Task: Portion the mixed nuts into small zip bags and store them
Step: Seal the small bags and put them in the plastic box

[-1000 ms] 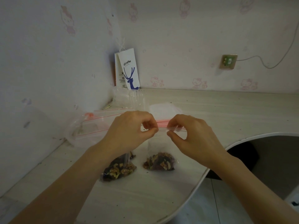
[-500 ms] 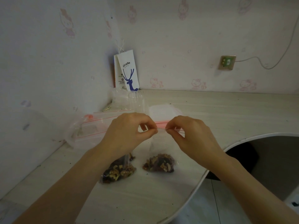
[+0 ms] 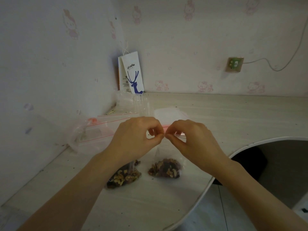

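- from here i see both hands raised over the bench (image 3: 233,114), meeting at the top of one small bag (image 3: 166,153).
- the left hand (image 3: 136,137) is clenched in a pinch: thumb and forefinger grasp the bag at its red zip strip (image 3: 164,129).
- the right hand (image 3: 193,140) pinches the same strip just beside the left. the fingertips of the two hands are almost touching, and the other fingers are curled in.
- i cannot tell whether the strip is pressed closed under the fingers.
- the bag hangs upright from the strip, clear in its upper part, with the nuts (image 3: 164,168) heaped in its bottom. the bottom is at the bench surface, and i cannot tell whether it rests there or is just off it.
- a second bag (image 3: 124,175), also with nuts in it, lies on the bench just left of the first, partly hidden under the left wrist.
- empty bags (image 3: 103,129) with red strips lie in a loose pile at the left, close to the wall (image 3: 50,72).
- a clear cup (image 3: 141,104) stands behind the hands, and a pale flat stack (image 3: 168,114) lies just right of it. i cannot tell what the stack is.
- a paper bag (image 3: 131,74) with a blue deer stands in the corner.
- a socket (image 3: 234,64) sits on the back wall at right, with a cable (image 3: 283,64) running up from it.
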